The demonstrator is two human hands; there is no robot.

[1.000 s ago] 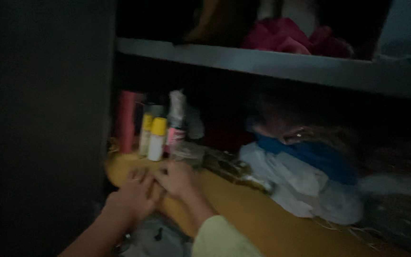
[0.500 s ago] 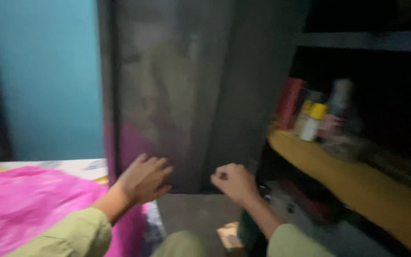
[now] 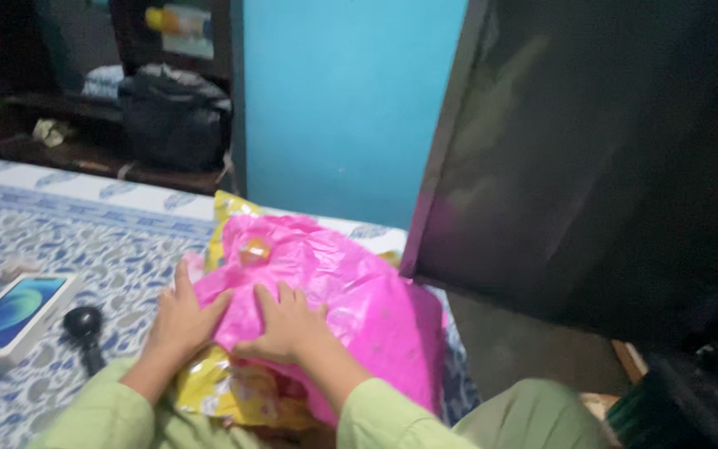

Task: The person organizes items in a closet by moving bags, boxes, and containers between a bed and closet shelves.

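Pink plastic bag [image 3: 342,291] lies on the bed [image 3: 85,241] at its near edge, over a yellow printed bag [image 3: 226,391]; both hands are already on it, nothing lifted or opened as far as shown. Left hand [image 3: 180,320] and right hand [image 3: 288,324] rest flat, palms down, fingers spread, grip open and pressing the pink plastic bag rather than closed around it, forearms angled in from below.

Two hands [image 3: 178,320], one pink bag [image 3: 351,299] (crinkly), one box [image 3: 12,316]
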